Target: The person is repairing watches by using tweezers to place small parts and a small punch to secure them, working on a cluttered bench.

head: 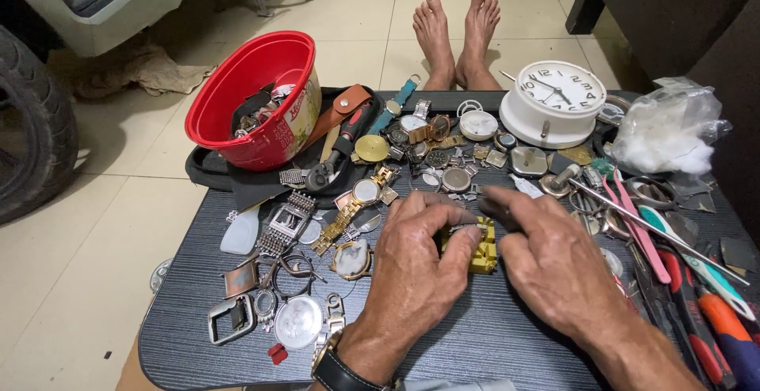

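Observation:
My left hand (416, 260) rests on the dark striped table (491, 335), fingers curled around the left side of a small yellow plastic holder block (484, 253). My right hand (546, 252) comes in from the right, its fingertips pinched at the block's top; anything between them is hidden. A black wristwatch (336, 371) is on my left wrist. Watches, watch cases and metal bracelets lie scattered just beyond and left of both hands, among them a gold-band watch (356, 201).
A red plastic tub (257, 98) of parts stands at the back left, a white round table clock (554, 102) at the back right, a clear bag (669, 126) beside it. Tweezers, pink-handled and orange-handled tools (697, 280) line the right edge. Bare feet (459, 31) rest on the tiled floor.

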